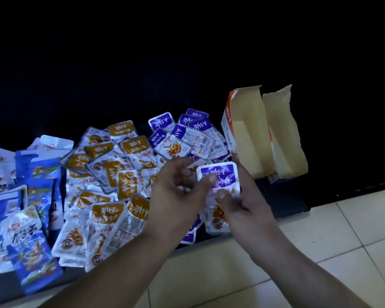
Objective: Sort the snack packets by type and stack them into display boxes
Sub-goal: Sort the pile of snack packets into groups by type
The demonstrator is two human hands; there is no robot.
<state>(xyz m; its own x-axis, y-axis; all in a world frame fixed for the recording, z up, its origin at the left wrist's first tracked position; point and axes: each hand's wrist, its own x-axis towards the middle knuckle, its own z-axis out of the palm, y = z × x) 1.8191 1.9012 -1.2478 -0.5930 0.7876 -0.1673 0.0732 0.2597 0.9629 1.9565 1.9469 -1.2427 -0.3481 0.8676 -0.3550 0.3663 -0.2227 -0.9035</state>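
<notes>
Fingers (179,165) of the left hand (176,190) curl beside a purple packet (218,174), with the thumb pressed on its face, while the right hand (247,196) grips the same packet from the other side, its thumb on the front and its fingers hidden behind. More packets lie under that one in the grip; how many is hard to tell, and the print is blurred. It is held over the near edge of the dark bench (287,203), just in front of the purple pile (187,134). Gold packets (120,165) sprawl left of the hands, and blue packets (31,218) beyond them are cut off by the frame edge. An open box (249,134) stands right of the purple pile, with a second box (282,134) with a torn flap close against its far side. Everything past the bench is black. Pale floor (320,230) tiles show lower right
</notes>
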